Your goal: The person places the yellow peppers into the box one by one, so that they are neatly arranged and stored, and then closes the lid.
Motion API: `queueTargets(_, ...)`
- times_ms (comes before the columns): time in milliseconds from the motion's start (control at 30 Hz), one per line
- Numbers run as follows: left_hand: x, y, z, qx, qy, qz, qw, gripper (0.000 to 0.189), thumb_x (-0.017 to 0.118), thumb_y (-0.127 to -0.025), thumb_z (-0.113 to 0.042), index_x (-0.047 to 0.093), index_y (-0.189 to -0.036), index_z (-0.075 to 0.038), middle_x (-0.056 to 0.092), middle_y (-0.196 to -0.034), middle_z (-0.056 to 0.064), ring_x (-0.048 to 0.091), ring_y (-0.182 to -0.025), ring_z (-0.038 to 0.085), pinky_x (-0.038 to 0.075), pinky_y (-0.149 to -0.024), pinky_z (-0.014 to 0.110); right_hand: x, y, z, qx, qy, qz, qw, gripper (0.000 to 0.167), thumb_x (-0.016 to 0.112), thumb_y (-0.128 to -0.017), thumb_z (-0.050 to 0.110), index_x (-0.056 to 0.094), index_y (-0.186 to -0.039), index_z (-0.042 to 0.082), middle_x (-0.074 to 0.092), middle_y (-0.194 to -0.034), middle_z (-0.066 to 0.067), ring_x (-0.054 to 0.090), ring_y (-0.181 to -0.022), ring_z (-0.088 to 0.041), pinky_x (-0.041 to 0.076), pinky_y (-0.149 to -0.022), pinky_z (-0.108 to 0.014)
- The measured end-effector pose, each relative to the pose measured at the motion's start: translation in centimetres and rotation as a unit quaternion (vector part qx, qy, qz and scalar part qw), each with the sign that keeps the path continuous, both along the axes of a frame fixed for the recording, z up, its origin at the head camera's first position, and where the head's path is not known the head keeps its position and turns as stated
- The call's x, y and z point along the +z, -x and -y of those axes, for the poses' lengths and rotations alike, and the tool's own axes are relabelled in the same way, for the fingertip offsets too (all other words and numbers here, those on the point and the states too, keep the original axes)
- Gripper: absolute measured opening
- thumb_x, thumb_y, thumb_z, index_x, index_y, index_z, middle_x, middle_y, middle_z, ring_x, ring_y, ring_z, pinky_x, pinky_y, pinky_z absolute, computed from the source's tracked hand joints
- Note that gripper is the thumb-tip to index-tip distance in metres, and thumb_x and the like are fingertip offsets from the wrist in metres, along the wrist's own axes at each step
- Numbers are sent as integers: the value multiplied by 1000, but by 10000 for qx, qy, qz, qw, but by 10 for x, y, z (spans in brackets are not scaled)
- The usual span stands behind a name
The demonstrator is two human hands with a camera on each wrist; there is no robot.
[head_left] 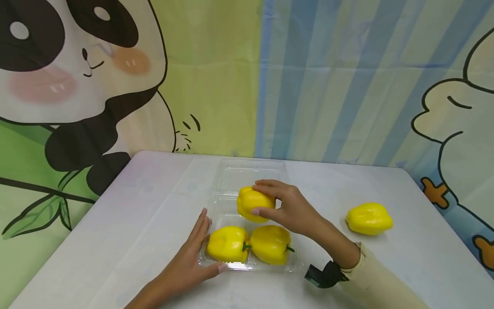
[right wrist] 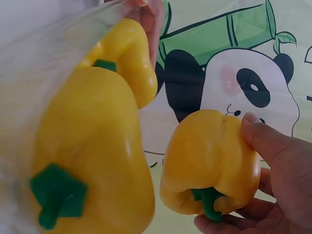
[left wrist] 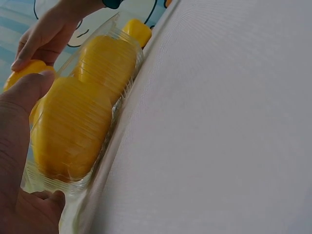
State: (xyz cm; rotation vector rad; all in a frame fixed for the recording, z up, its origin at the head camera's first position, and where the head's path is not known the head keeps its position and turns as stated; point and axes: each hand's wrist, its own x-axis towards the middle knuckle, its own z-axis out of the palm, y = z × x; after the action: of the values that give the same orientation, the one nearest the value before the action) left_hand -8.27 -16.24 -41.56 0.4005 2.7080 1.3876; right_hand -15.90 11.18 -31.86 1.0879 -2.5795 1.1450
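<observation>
My right hand (head_left: 291,206) grips a yellow bell pepper (head_left: 250,204) over the back part of a clear plastic clamshell box (head_left: 221,221). Thumb and fingers hold that pepper (right wrist: 209,161) from its sides, and its green stem shows in the right wrist view. Side by side in the box's front half lie two more yellow peppers, the left pepper (head_left: 227,243) and the right pepper (head_left: 271,244). With fairly straight fingers, my left hand (head_left: 189,257) touches the box's left side, its thumb at the front edge. Whether the held pepper touches the box floor I cannot tell.
Another yellow pepper (head_left: 369,219) lies on the white tabletop (head_left: 154,206) to the right of the box. The box's transparent lid (head_left: 251,174) is laid back behind it. A printed curtain (head_left: 328,86) hangs beyond the table's far edge.
</observation>
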Motion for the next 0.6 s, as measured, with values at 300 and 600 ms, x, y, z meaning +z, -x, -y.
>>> queueTargets(300,0,0,0,-43,-99,120,9999,120,81,-73,-52,-1,-157,-27,-4,-162,-5,29,-141,28,25,-110,50,6,3,14,60,-147,326,9993,52,76,-85,30,62,-131,8,56,-135,-7,58,-103,-17,53,-78,-26)
queueTargets(600,0,0,1,-48,-46,35,10000,119,79,-74,-54,1,-158,-21,-5,-162,-4,23,-142,28,24,-109,53,4,7,30,158,-531,591,9967,52,76,-86,30,62,-131,8,56,-135,-8,55,-118,-23,49,-96,-35)
